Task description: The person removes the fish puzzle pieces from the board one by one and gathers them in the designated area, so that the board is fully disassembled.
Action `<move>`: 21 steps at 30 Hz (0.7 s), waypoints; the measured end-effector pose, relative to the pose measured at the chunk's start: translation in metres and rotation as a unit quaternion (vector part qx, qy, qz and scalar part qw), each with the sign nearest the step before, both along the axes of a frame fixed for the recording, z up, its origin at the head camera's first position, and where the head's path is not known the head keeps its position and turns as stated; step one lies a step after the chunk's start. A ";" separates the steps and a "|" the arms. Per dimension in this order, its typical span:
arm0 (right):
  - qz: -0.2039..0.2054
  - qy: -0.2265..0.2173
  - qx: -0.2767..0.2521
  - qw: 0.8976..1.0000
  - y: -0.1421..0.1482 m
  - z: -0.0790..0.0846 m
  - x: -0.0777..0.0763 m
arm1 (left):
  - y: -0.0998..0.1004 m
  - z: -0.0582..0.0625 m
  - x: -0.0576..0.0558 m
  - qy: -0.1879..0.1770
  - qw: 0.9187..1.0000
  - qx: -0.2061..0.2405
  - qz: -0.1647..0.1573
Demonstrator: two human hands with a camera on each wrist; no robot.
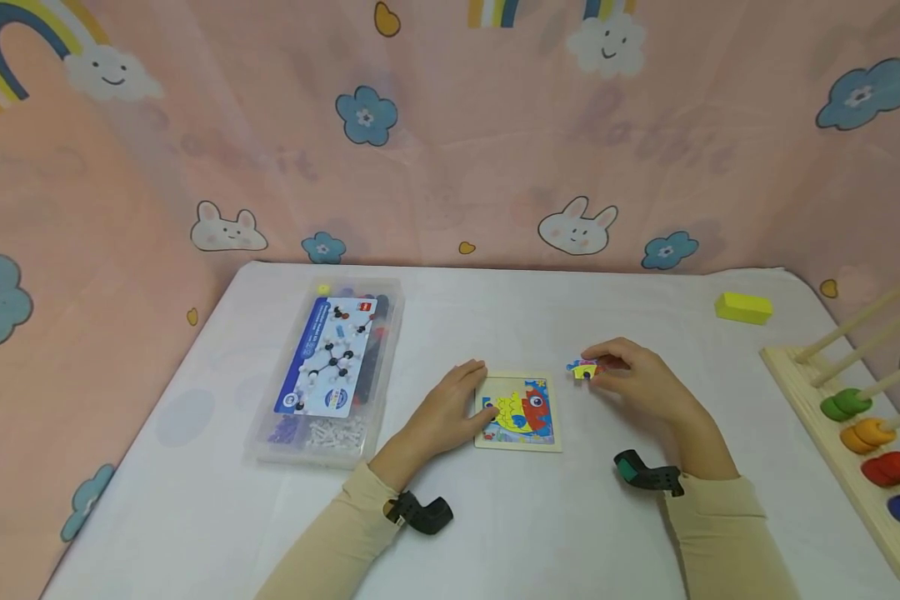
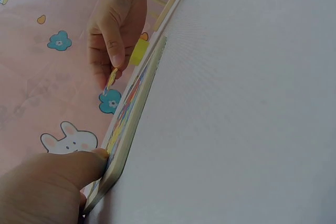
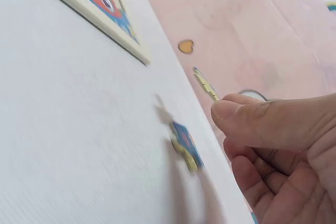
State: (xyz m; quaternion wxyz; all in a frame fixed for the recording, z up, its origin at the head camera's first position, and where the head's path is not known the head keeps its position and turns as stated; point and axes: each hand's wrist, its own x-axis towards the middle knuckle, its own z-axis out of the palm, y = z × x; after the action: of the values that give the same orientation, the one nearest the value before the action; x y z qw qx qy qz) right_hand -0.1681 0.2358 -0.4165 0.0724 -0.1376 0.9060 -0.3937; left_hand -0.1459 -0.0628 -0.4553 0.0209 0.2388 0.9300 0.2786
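Observation:
A jigsaw puzzle board [image 1: 521, 446] with a pale wooden frame and a colourful fish picture lies on the white table. My left hand [image 1: 446, 414] rests at its left side, the thumb pressing on the picture and the fingers extended along the frame's edge. To the right of the board, my right hand [image 1: 645, 385] pinches a small puzzle piece [image 3: 206, 84] between thumb and fingers, raised above the table and seen edge-on in the right wrist view. Below it, a second blue and yellow puzzle piece [image 3: 186, 145] is on the cloth.
Left of the board stands a clear plastic case [image 1: 315, 450] of molecular model parts with a printed card. A yellow block [image 1: 744, 308] lies at the back right. Along the right edge is a wooden rack [image 1: 832, 450] with pegs and coloured beads. A patterned pink cloth [image 1: 450, 167] hangs behind.

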 end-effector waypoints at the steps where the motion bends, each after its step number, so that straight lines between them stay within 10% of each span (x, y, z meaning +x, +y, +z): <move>1: -0.003 -0.001 0.004 1.000 0.004 0.000 0.000 | 0.000 0.000 0.000 0.000 1.000 0.000 0.000; 21: -0.038 0.010 0.047 0.998 0.054 -0.013 0.002 | 0.000 -0.002 0.000 0.003 1.000 0.003 -0.001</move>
State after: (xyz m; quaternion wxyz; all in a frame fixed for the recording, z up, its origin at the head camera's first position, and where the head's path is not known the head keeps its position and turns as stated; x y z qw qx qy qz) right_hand -0.1665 0.2900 -0.4299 0.0546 -0.1039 0.9289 -0.3513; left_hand -0.1463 -0.0630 -0.4574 0.0177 0.2402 0.9292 0.2803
